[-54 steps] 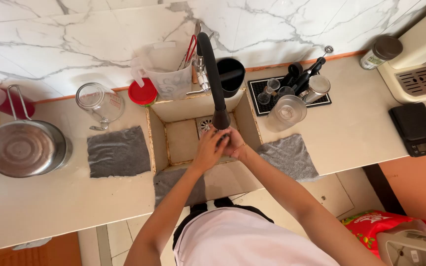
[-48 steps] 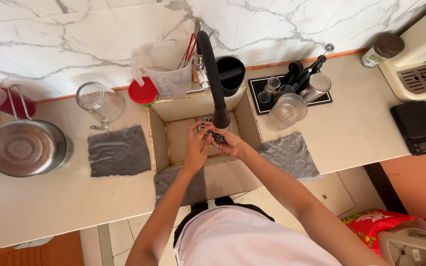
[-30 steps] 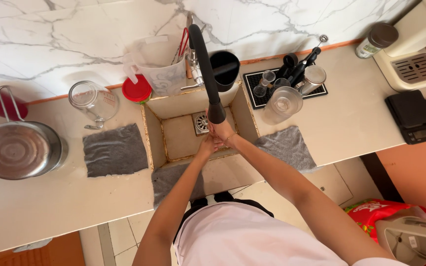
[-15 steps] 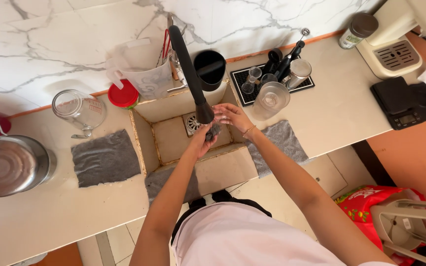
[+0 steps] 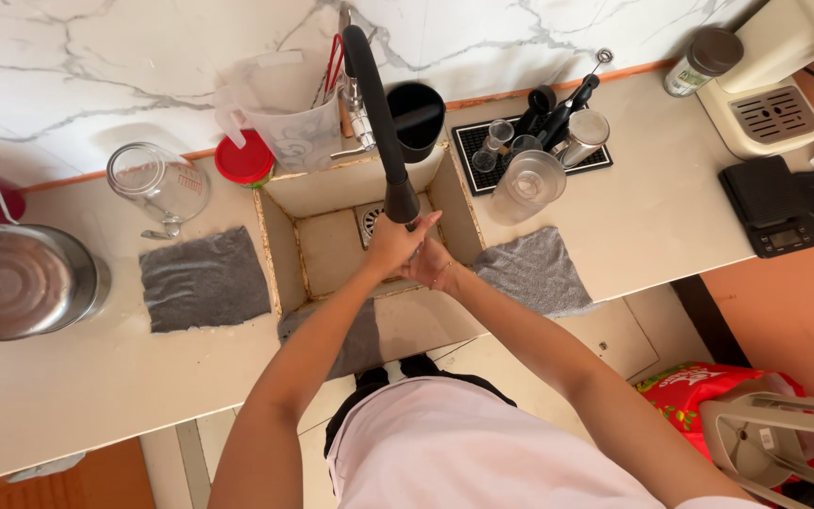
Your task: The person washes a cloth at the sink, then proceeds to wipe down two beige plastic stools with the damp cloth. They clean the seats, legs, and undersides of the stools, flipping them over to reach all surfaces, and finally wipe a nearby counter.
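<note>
Two hands meet over the sink [image 5: 322, 250] at bench centre, right beneath the black tap [image 5: 381, 113] spout: left hand [image 5: 390, 247] and right hand [image 5: 429, 265] pressed together, grasping nothing visible. Grey cloths lie at 9 and 3 o'clock.

left hand [image 5: 390, 247] on right hand [image 5: 429, 267] | under black faucet [image 5: 381, 113] | over sink [image 5: 327, 247]

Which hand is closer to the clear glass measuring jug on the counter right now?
Left. The left hand is over the sink under the black faucet, on the glass measuring jug's side. The right hand is pressed against it, on the side away from the jug.
</note>
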